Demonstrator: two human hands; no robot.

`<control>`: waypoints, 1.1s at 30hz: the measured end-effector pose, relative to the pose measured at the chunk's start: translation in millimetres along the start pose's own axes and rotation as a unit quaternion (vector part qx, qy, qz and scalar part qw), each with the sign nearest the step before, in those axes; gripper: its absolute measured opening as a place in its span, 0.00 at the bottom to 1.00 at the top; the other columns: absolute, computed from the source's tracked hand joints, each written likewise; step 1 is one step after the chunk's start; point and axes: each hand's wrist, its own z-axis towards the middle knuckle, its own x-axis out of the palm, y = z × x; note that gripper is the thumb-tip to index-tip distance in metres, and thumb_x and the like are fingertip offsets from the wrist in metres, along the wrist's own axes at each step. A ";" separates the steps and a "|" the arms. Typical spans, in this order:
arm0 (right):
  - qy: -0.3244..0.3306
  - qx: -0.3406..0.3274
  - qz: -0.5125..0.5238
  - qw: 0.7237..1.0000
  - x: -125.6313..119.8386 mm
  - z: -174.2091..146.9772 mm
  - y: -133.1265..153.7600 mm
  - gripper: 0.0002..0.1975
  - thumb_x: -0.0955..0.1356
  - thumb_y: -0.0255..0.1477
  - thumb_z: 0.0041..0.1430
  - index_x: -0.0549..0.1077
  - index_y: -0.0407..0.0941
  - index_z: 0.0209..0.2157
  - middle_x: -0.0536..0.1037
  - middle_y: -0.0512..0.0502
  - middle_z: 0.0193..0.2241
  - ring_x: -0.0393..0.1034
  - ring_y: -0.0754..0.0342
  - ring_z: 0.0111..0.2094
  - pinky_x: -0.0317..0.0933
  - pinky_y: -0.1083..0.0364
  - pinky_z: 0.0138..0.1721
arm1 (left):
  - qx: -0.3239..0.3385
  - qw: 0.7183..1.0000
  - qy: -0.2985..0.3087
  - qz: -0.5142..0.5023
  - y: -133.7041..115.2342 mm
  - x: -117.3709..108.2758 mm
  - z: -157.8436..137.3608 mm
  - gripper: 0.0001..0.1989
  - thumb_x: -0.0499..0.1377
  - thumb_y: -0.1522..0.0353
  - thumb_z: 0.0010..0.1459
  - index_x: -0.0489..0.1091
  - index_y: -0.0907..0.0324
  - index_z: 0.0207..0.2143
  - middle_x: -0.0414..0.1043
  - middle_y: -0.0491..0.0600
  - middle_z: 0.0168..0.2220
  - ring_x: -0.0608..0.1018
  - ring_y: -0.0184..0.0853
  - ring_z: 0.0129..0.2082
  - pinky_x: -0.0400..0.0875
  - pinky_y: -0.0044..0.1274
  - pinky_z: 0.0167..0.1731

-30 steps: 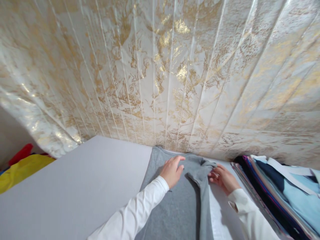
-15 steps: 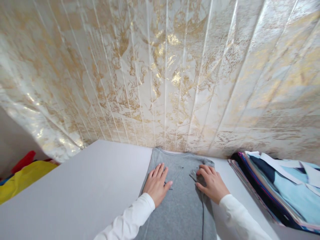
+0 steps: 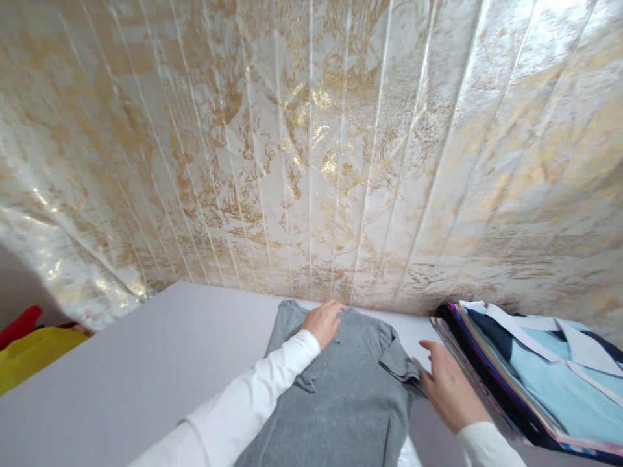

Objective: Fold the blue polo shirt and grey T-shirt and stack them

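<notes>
A grey short-sleeved shirt lies on the white table, its neckline toward the wall. My left hand is at the neckline, its fingers bent together on the cloth; the fingertips are partly hidden. Beyond the shirt's right side, my right hand has a pinch of the right sleeve at its outer end, with one finger sticking out toward the wall. The sleeve is drawn out to the right. On the left, the other sleeve lies folded in over the shirt, below my left forearm.
To the right a stack of folded clothes stands close to my right hand, a light blue garment on top. Yellow cloth and red cloth lie beyond the table's left edge. Shiny gold-patterned sheeting covers the wall behind the white table.
My left hand has gone up and right to the neckline from the shirt's left side. My right hand has moved outward to the right, unfolding the right sleeve from the shirt.
</notes>
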 end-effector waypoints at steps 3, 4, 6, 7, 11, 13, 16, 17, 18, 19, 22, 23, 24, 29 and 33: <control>0.025 -0.010 -0.034 0.999 7.4 23.9 37.2 0.16 0.59 0.35 0.56 0.64 0.44 0.45 0.73 0.38 0.43 0.69 0.46 0.45 0.61 0.50 0.47 | 0.026 0.999 0.024 -0.014 -12.1 22.8 48.0 0.13 0.56 0.65 0.64 0.67 0.59 0.49 0.67 0.52 0.50 0.73 0.38 0.46 0.70 0.36 0.46; 0.040 -0.008 -0.056 0.998 11.1 32.6 46.3 0.16 0.60 0.38 0.58 0.65 0.44 0.44 0.73 0.38 0.42 0.68 0.46 0.44 0.61 0.51 0.47 | 0.027 0.999 0.033 -0.016 -14.0 30.8 59.1 0.12 0.56 0.65 0.64 0.67 0.60 0.48 0.68 0.52 0.50 0.73 0.38 0.45 0.70 0.35 0.45; 0.062 0.007 -0.095 0.994 20.9 49.2 55.4 0.19 0.61 0.42 0.57 0.67 0.43 0.42 0.73 0.37 0.41 0.68 0.43 0.44 0.61 0.49 0.44 | 0.020 0.998 0.048 -0.018 -14.2 44.0 73.7 0.12 0.56 0.65 0.63 0.67 0.60 0.48 0.68 0.52 0.49 0.74 0.37 0.44 0.71 0.34 0.44; 0.067 0.018 -0.108 0.992 26.5 56.6 55.2 0.20 0.62 0.43 0.56 0.68 0.42 0.42 0.72 0.35 0.41 0.67 0.41 0.44 0.61 0.49 0.42 | 0.013 0.998 0.052 -0.019 -12.8 48.5 77.6 0.12 0.56 0.65 0.63 0.67 0.60 0.48 0.68 0.52 0.48 0.74 0.37 0.44 0.71 0.34 0.43; 0.089 0.043 -0.109 0.989 44.6 74.1 36.8 0.15 0.65 0.32 0.52 0.68 0.40 0.41 0.73 0.33 0.42 0.66 0.40 0.45 0.60 0.50 0.38 | -0.014 0.999 0.042 -0.030 -1.9 51.7 77.7 0.13 0.57 0.65 0.63 0.67 0.60 0.48 0.68 0.52 0.49 0.74 0.38 0.45 0.71 0.35 0.44; 0.104 0.045 -0.091 0.989 46.9 76.0 26.5 0.14 0.64 0.26 0.50 0.68 0.43 0.42 0.75 0.38 0.40 0.69 0.46 0.42 0.59 0.54 0.38 | -0.026 0.998 0.031 -0.042 2.0 48.9 73.0 0.13 0.57 0.64 0.63 0.67 0.60 0.48 0.67 0.52 0.49 0.73 0.39 0.45 0.70 0.35 0.44; 0.109 0.055 -0.065 0.990 42.2 75.6 15.9 0.14 0.63 0.23 0.49 0.68 0.46 0.40 0.78 0.44 0.37 0.72 0.51 0.38 0.58 0.57 0.36 | -0.050 0.997 0.015 -0.063 1.6 47.2 67.2 0.13 0.57 0.64 0.63 0.67 0.61 0.47 0.69 0.52 0.47 0.74 0.38 0.44 0.71 0.35 0.44; 0.106 0.060 -0.058 0.991 39.4 75.6 13.1 0.13 0.63 0.22 0.49 0.69 0.47 0.38 0.78 0.45 0.37 0.72 0.51 0.38 0.58 0.57 0.36 | -0.061 0.996 0.010 -0.070 0.3 47.7 66.7 0.13 0.56 0.64 0.63 0.67 0.61 0.47 0.69 0.51 0.46 0.74 0.37 0.43 0.71 0.35 0.43; 0.101 0.064 -0.051 0.991 36.4 76.0 10.5 0.13 0.62 0.21 0.49 0.69 0.47 0.37 0.78 0.46 0.36 0.72 0.51 0.38 0.58 0.57 0.35 | -0.073 0.994 0.006 -0.077 -1.1 48.7 66.9 0.12 0.56 0.64 0.63 0.68 0.61 0.47 0.70 0.51 0.46 0.75 0.37 0.42 0.71 0.34 0.42; 0.098 0.067 -0.044 0.992 33.4 76.7 8.0 0.13 0.62 0.21 0.49 0.69 0.48 0.36 0.79 0.47 0.36 0.73 0.51 0.37 0.58 0.58 0.34 | -0.082 0.993 0.001 -0.085 -2.3 49.8 67.9 0.12 0.56 0.64 0.63 0.68 0.61 0.46 0.70 0.51 0.45 0.75 0.36 0.41 0.72 0.33 0.41; 0.098 0.061 -0.024 0.993 26.4 81.0 1.7 0.12 0.61 0.20 0.48 0.70 0.48 0.32 0.79 0.50 0.31 0.73 0.53 0.34 0.59 0.59 0.33 | -0.084 0.990 -0.002 -0.114 -3.1 53.4 72.2 0.13 0.56 0.64 0.63 0.67 0.62 0.46 0.70 0.51 0.44 0.75 0.35 0.39 0.73 0.32 0.40; 0.099 0.057 -0.018 0.993 24.9 82.9 0.1 0.12 0.61 0.20 0.48 0.70 0.48 0.32 0.79 0.50 0.30 0.73 0.53 0.34 0.59 0.59 0.33 | -0.076 0.989 0.001 -0.123 -2.2 54.5 73.3 0.13 0.56 0.64 0.63 0.67 0.62 0.46 0.70 0.51 0.43 0.75 0.35 0.39 0.73 0.32 0.40; 0.099 0.052 -0.013 0.994 23.7 85.0 -1.3 0.13 0.60 0.20 0.49 0.70 0.48 0.32 0.79 0.51 0.30 0.73 0.54 0.34 0.59 0.59 0.34 | -0.068 0.989 0.004 -0.129 -0.9 55.4 73.9 0.12 0.57 0.64 0.63 0.68 0.62 0.46 0.71 0.51 0.43 0.75 0.35 0.39 0.73 0.32 0.40; 0.087 0.062 -0.027 0.994 21.7 92.7 -9.7 0.15 0.58 0.20 0.52 0.72 0.47 0.35 0.79 0.48 0.31 0.73 0.52 0.35 0.59 0.58 0.35 | -0.066 0.991 -0.005 -0.120 5.4 60.6 71.5 0.12 0.57 0.63 0.63 0.69 0.62 0.44 0.71 0.51 0.44 0.75 0.36 0.41 0.72 0.33 0.42; 0.087 0.065 -0.049 0.993 29.4 90.5 -19.5 0.16 0.58 0.20 0.53 0.73 0.46 0.35 0.78 0.44 0.32 0.72 0.50 0.35 0.59 0.56 0.36 | -0.082 0.993 -0.022 -0.087 1.8 67.0 69.0 0.12 0.57 0.64 0.63 0.68 0.61 0.45 0.70 0.51 0.45 0.75 0.37 0.42 0.71 0.34 0.43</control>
